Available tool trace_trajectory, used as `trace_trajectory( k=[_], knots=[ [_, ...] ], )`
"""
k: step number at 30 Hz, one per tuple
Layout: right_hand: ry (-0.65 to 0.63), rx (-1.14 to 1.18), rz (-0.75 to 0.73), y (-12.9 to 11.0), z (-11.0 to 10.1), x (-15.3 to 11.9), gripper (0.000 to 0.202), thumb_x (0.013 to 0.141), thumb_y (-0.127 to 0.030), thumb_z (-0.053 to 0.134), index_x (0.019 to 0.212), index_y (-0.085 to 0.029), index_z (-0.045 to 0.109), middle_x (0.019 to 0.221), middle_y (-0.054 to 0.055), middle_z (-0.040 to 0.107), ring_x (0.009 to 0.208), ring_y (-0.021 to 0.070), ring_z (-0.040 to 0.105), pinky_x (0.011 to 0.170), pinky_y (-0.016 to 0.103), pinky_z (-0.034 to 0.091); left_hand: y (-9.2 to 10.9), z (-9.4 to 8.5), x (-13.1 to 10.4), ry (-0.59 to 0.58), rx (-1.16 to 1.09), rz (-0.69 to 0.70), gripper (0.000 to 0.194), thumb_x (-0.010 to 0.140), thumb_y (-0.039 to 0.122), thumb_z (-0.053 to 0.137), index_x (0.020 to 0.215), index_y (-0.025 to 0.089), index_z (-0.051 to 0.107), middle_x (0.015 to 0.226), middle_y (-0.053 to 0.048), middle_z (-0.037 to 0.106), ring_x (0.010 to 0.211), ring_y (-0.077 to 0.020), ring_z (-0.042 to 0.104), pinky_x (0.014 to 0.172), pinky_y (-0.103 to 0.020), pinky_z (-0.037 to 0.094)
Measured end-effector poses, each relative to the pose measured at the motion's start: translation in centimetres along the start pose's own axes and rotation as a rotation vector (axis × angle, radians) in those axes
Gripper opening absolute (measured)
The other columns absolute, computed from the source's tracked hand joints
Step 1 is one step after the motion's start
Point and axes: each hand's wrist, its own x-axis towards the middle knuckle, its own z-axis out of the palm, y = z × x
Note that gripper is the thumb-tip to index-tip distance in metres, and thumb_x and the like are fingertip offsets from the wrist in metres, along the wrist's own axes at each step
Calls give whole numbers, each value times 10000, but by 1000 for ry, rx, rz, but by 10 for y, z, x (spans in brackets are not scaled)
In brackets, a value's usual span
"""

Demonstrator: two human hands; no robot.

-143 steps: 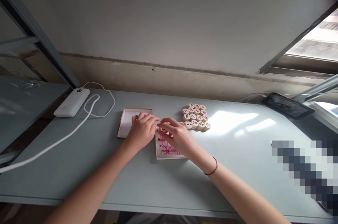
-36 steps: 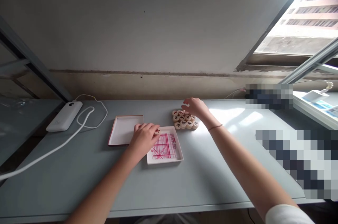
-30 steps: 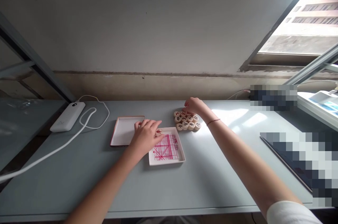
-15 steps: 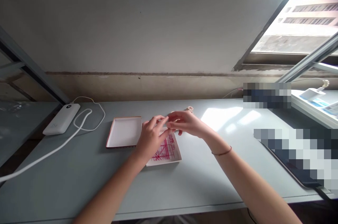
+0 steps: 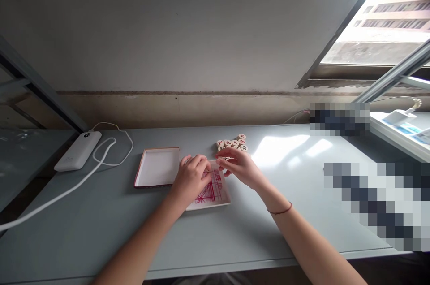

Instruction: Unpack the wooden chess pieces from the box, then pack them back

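Note:
Over the upper left part of a shallow box (image 5: 215,205) is my left hand (image 5: 193,175), its fingers curled together; what they hold, if anything, is hidden. Inside the box lies a sheet printed with magenta lines (image 5: 208,191), partly covered by that hand. My right hand (image 5: 240,168) hovers at the box's upper right edge, thumb and fingers curved and apart, with nothing visible between them. Just beyond it, several round Chinese chess pieces (image 5: 235,143) with red and black characters lie in a cluster, the nearest ones partly hidden by my right hand.
Left of the box lies a shallow open lid (image 5: 159,168) with a white inside. A white power bank (image 5: 78,153) and a thick white cable (image 5: 77,188) are at the far left. Blurred-out items sit at the right of the grey table (image 5: 268,240), beside a white charger (image 5: 399,117).
My hands, whose fingertips met above the box, have parted. The right hand has moved slightly right and lower, uncovering more chess pieces; the left fingers have curled and dropped lower.

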Motion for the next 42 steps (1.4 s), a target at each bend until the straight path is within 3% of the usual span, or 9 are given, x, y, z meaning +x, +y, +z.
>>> trace_trajectory(
  k=[3, 5, 11, 19, 27, 33, 37, 40, 42],
  knots=[
    [-9, -152, -108, 2, 4, -4, 247, 804, -392, 630, 945, -189, 618, 1000, 65, 621, 789, 164, 644, 605, 285, 576, -1, 1, 0, -46, 105, 11, 71, 852, 155, 583, 806, 207, 573, 956, -9, 662, 989, -212, 598, 1024, -490, 302],
    [-14, -274, -229, 2, 9, -7, 158, 845, -293, 569, 958, -201, 629, 1022, 66, 601, 807, 155, 629, 637, 281, 559, -4, -2, 0, -67, 144, 7, 16, 856, 196, 596, 854, 211, 593, 1043, -33, 657, 1044, -232, 575, 993, -472, 319],
    [-16, -751, -507, 5, 22, -9, 249, 872, -155, 536, 1099, -222, 612, 1061, 83, 631, 897, 197, 597, 774, 354, 476, -27, -23, -3, -157, 143, -65, 226, 878, 277, 572, 1102, 259, 585, 1113, -36, 637, 1031, -226, 571, 867, -368, 389],
    [8, -1109, -531, 10, 24, -8, 124, 879, -216, 581, 996, -210, 623, 881, 75, 647, 857, 234, 536, 724, 344, 373, -36, -21, -4, -211, 144, -60, 151, 897, 234, 523, 1009, 256, 621, 1004, -18, 673, 932, -199, 598, 838, -349, 371],
    [9, -1164, -520, 7, 31, -3, 66, 899, -184, 537, 918, -206, 596, 762, 52, 662, 799, 226, 522, 726, 342, 329, -36, -21, -2, -214, 124, -67, 137, 897, 223, 535, 1007, 255, 611, 1007, -11, 680, 949, -201, 602, 824, -341, 370],
    [-7, -1073, -517, 3, 27, -5, 124, 872, -206, 575, 994, -212, 595, 861, 60, 657, 854, 226, 547, 743, 336, 379, -35, -19, -2, -229, 106, -78, 196, 877, 234, 558, 1066, 271, 594, 1053, -17, 672, 990, -216, 602, 848, -355, 399],
    [168, -919, -382, -7, -9, 11, 184, 889, -258, 540, 1055, -196, 592, 1026, 81, 643, 902, 199, 588, 752, 291, 435, -36, -17, -1, -270, 85, -97, 314, 864, 272, 592, 1175, 247, 559, 1115, -42, 655, 1046, -237, 586, 891, -377, 416],
    [403, -1053, -64, -14, -43, 38, 262, 918, -320, 459, 1099, -181, 587, 1080, 116, 623, 868, 216, 615, 682, 292, 441, -36, -17, 0, -304, 70, -113, 335, 861, 278, 594, 1192, 237, 564, 1147, -50, 646, 1064, -239, 580, 908, -364, 422],
    [390, -1154, 182, -17, -60, 57, 352, 916, -404, 435, 1144, -174, 573, 1083, 141, 624, 907, 253, 623, 667, 304, 442, -35, -18, 0, -317, 76, -129, 338, 860, 290, 593, 1194, 247, 566, 1157, -46, 646, 1073, -241, 576, 917, -369, 417]
  ],
)
